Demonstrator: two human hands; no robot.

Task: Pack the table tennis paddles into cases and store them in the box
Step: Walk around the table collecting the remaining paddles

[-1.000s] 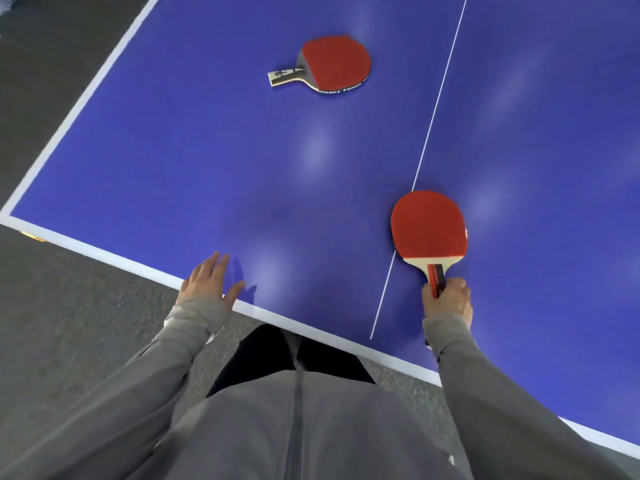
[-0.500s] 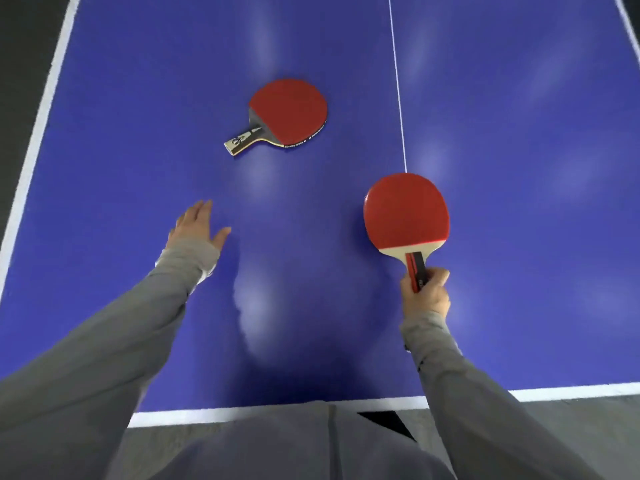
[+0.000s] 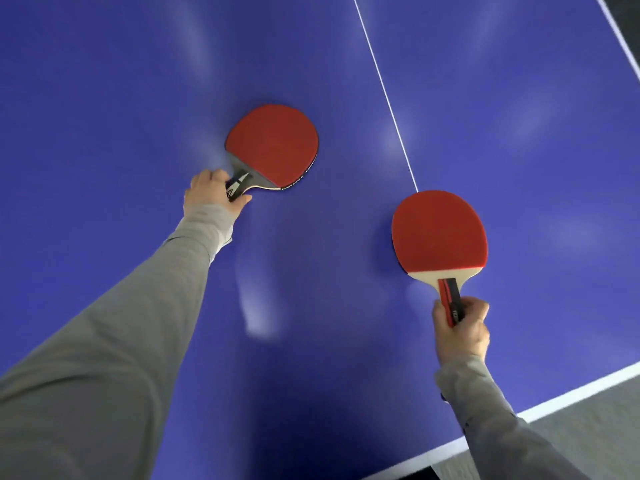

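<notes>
Curling round the black-and-white handle, the fingers (image 3: 207,179) of the left hand (image 3: 215,189) close on the far paddle (image 3: 273,143), thumb tucked along the handle's near side. Its red face points up and its blade sits low over the blue table (image 3: 104,98); whether it rests on the surface or has just lifted cannot be told. The fingers (image 3: 479,308) of the right hand (image 3: 462,329) wrap the red-and-black handle of the near paddle (image 3: 440,233), holding it firmly with the blade pointing away from the person, red rubber up and a strip of pale wood showing above the handle. The two paddles are well apart, the near one to the right. A white centre line (image 3: 384,91) runs up the table and meets the near paddle's top edge in this view. Grey sleeves (image 3: 138,323) cover both arms to the wrists. At the lower right, the table's white border (image 3: 571,393) gives way to grey floor (image 3: 595,431).
</notes>
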